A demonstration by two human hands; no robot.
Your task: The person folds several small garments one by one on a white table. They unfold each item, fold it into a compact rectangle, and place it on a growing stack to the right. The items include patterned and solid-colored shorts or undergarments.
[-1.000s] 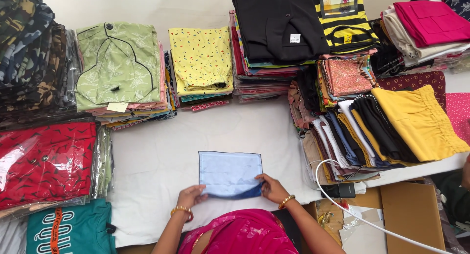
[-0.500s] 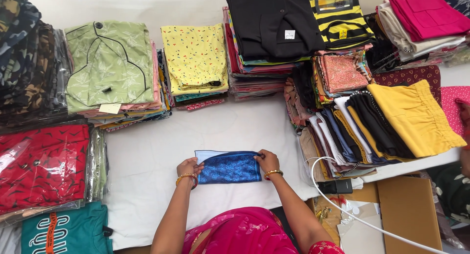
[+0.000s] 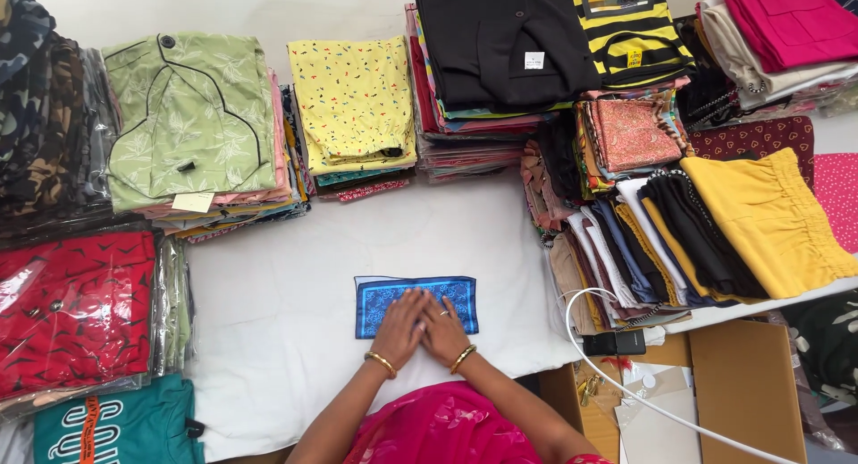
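left hand: flat, fingers spread, palm down on the blue patterned cloth; gripping nothing, gold bangle at wrist
right hand: same, flat and open, touching the left hand, pressing the cloth's near edge
cloth: folded rectangle, lies on the white table, near centre, just in front of the person
path: bare table on all sides of the cloth, nothing blocking the hands
far: light green kurta stack far left, yellow printed stack centre, black shirt stack right of it
right: fanned row of folded garments topped by yellow shorts
left: red packed garments, teal one nearer
near right: white cable, cardboard box
count: 2 hands, 1 cloth, 2 bangles
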